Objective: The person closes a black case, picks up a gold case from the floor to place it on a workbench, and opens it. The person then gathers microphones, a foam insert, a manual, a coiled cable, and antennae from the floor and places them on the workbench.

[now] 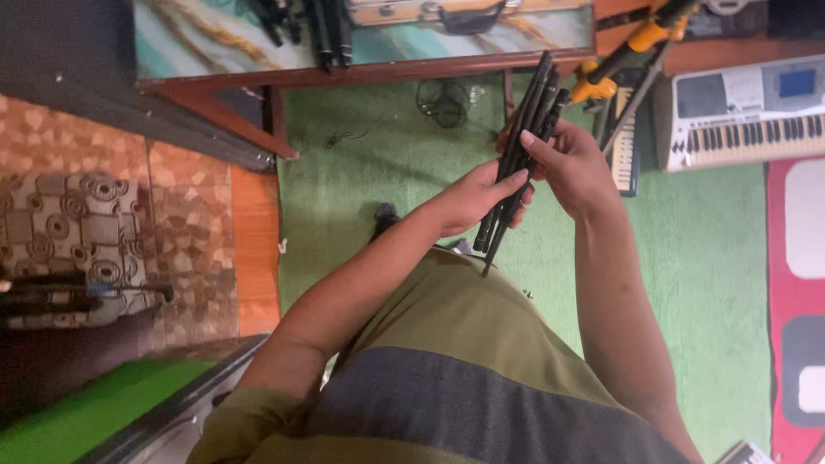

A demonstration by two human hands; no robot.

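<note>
Over the green carpet (387, 172), from left to right: a patterned cushion (73, 241) lies at the far left, then a wooden table (361, 69) stands at the top. In front of the person's olive and grey shirt, the left hand (477, 199) is curled around the lower part of a bundle of black rods (522, 142), fingers closed on it. The right hand (571, 163) grips the same bundle higher up, thumb pressed across it. A keyboard (743, 116) sits at the right
</note>
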